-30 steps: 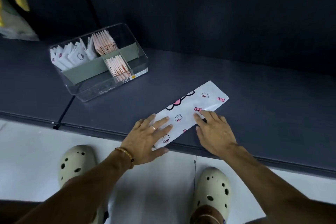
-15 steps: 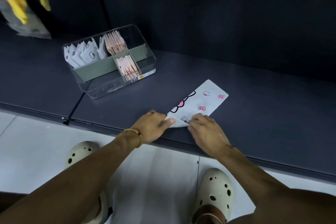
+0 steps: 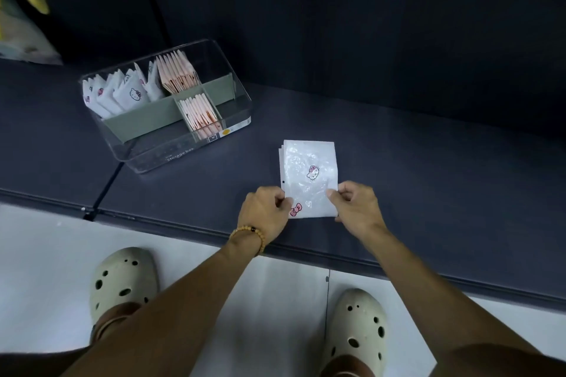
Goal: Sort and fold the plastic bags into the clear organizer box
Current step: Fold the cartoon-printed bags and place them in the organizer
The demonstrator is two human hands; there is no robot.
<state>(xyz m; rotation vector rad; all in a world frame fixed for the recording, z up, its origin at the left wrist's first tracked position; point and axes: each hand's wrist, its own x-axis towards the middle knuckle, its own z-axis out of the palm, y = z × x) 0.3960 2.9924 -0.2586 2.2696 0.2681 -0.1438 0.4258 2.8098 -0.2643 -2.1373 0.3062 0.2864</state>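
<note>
A white plastic bag [image 3: 308,176] printed with a cartoon cat face and pink bows lay folded into a rough rectangle on the dark padded surface [image 3: 428,193], near its front edge. The left hand [image 3: 265,213] pinched the bag's left edge and the right hand [image 3: 355,206] pinched its right edge — fingers curled on the plastic. The clear organizer box [image 3: 167,104] stood well apart to the left, holding upright folded white bags [image 3: 122,95] and pink bags [image 3: 177,73] behind a green divider [image 3: 144,122].
</note>
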